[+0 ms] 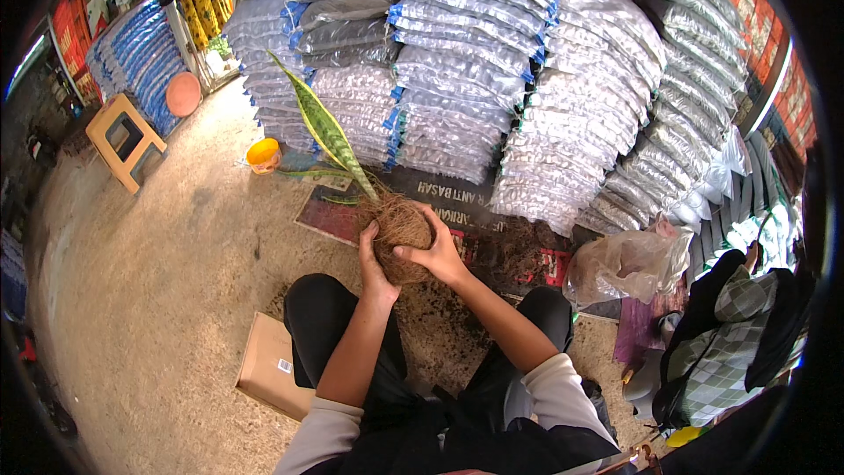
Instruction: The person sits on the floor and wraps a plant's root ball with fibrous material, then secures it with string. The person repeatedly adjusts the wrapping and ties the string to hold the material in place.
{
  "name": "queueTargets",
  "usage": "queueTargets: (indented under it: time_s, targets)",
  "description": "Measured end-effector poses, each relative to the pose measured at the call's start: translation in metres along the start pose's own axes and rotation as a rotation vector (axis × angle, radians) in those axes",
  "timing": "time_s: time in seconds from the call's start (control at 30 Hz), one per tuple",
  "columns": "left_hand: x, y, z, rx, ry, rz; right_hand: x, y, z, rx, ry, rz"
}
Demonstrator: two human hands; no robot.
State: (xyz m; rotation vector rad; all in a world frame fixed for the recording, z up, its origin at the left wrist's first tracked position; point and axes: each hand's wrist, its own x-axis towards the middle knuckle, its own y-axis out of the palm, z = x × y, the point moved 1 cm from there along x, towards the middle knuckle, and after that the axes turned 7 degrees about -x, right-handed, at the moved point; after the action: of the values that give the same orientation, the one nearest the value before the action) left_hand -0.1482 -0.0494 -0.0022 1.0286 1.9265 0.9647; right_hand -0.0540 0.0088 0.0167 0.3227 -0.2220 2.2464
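Observation:
Between my legs I hold up a snake plant (pixel 328 132), its tall green leaf with yellow edges leaning up to the left. A round ball of brown fibre (pixel 403 227) surrounds its base. My left hand (pixel 375 269) grips the ball's left side. From the right, my right hand (pixel 439 252) closes round it, thumb across the front. The ball hides some of the fingers. Behind it, more green leaves (pixel 338 200) lie low by a dark printed sheet (pixel 440 186). Dark soil crumbs (pixel 431 321) are scattered on the floor below my hands.
Stacks of filled clear plastic bags (pixel 470 44) wall off the far side. A yellow-orange tub (pixel 263 156) and a tan stool (pixel 127 141) stand left. A cardboard box (pixel 268 369) sits by my left leg. To the right are a crumpled plastic bag (pixel 624 264) and a checked cloth bag (pixel 725 352).

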Motion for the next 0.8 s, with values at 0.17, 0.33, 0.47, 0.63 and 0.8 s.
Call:
queueTargets:
  time_s: [0.17,0.33,0.47,0.63,0.8]
  targets:
    - [0.001,-0.006,0.001,0.055,-0.001,0.017,-0.002,-0.002,-0.006,0.068,-0.039,-0.007]
    - [0.0,-0.008,0.004,0.374,0.033,0.021,-0.008,-0.013,-0.022,0.196,0.123,-0.032]
    - [-0.017,0.017,0.007,0.584,0.254,0.033,-0.014,-0.026,-0.018,0.364,0.386,-0.199]
    - [-0.019,0.014,0.012,1.147,0.87,0.24,-0.019,-0.042,-0.039,0.336,0.349,-0.343]
    - [-0.016,0.018,0.029,1.445,0.804,0.486,-0.027,-0.034,-0.059,0.223,0.23,-0.284]
